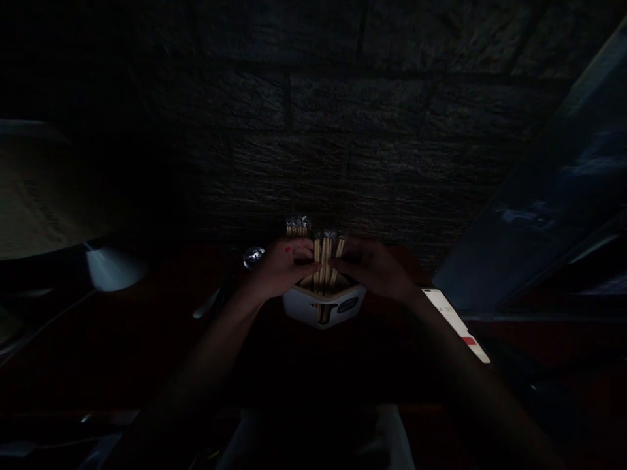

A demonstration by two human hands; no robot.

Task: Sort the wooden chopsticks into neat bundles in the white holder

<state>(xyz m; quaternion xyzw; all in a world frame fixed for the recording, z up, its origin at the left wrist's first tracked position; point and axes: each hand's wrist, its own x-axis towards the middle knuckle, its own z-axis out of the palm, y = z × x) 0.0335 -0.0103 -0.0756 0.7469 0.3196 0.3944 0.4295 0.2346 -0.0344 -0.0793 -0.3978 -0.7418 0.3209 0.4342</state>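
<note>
A bundle of pale wooden chopsticks [324,258] with dark, shiny upper ends stands in a white angular holder [304,308] with cut-outs in its front. On the left of the bundle, my left hand [288,266] is closed, its thumb and fingers gripping the sticks. My right hand [375,267] closes on the same bundle from the other side; its fingertips are dim in the shadow. Behind my left hand rises a second group of similar sticks [298,228], whose lower ends are hidden.
A rough block wall [353,156] stands close behind the holder. Right of my right forearm lies a lit phone-like screen [455,323]. At the left are a shiny round glass piece [253,257], a pale spoon-like handle [206,305] and a white cone-shaped object [112,269]. The light is very dim.
</note>
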